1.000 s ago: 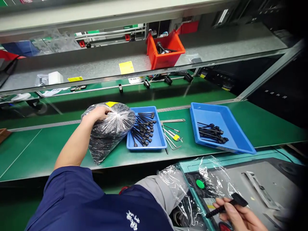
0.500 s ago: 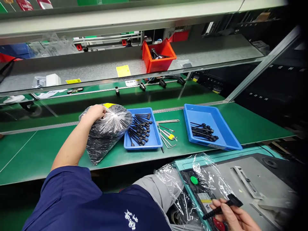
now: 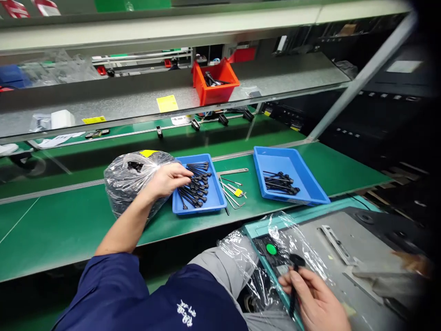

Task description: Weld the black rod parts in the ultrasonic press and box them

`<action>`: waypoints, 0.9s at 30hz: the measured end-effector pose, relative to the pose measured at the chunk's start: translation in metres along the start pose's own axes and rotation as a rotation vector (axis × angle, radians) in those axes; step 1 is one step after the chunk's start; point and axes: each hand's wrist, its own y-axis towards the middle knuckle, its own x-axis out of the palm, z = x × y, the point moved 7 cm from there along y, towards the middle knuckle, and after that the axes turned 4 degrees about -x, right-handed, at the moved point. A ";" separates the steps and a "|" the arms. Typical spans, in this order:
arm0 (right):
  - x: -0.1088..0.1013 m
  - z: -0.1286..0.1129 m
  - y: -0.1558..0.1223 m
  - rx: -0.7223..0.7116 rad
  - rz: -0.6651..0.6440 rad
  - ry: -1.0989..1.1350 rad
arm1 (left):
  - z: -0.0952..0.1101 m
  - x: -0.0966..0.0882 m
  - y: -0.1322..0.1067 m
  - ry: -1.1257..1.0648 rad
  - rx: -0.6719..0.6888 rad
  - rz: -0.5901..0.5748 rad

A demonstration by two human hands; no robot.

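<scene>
My left hand (image 3: pixel 168 178) is over the left edge of a blue tray (image 3: pixel 220 208), its fingers pressed together near the black rod-shaped parts (image 3: pixel 199 184) lying there. Whatever is between those fingertips, if anything, is hidden. Beneath and behind that wrist sits a bulky clear plastic bag (image 3: pixel 120 188) of black parts, with a small opening at its top and a yellow label. In my right hand (image 3: pixel 313 292), low at the right, is a black bolt-like part (image 3: pixel 296 263) with a wide head, pinched between thumb and fingers, head up and slightly blurred.
A second blue tray (image 3: pixel 306 181) with several black parts stands farther right. Hex keys (image 3: pixel 232 192) and a flat wrench (image 3: pixel 234 171) lie between the trays. A grey machine (image 3: pixel 310 239) with a green button and loose clear film is at lower right. A red bin (image 3: pixel 218 94) sits on the shelf.
My left hand has left the top of the bag and moved right to the tray's edge. My right hand has shifted left, and the bolt-like part has turned more upright.
</scene>
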 end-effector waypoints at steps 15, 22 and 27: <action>0.034 -0.021 -0.004 0.038 0.080 0.161 | 0.068 0.313 -0.020 -1.136 -0.440 -0.744; 0.034 -0.019 -0.005 0.046 0.130 0.184 | 0.069 0.325 -0.027 -1.187 -0.418 -0.758; 0.035 -0.014 -0.003 0.058 0.155 0.212 | 0.070 0.317 -0.022 -1.080 -0.209 -0.698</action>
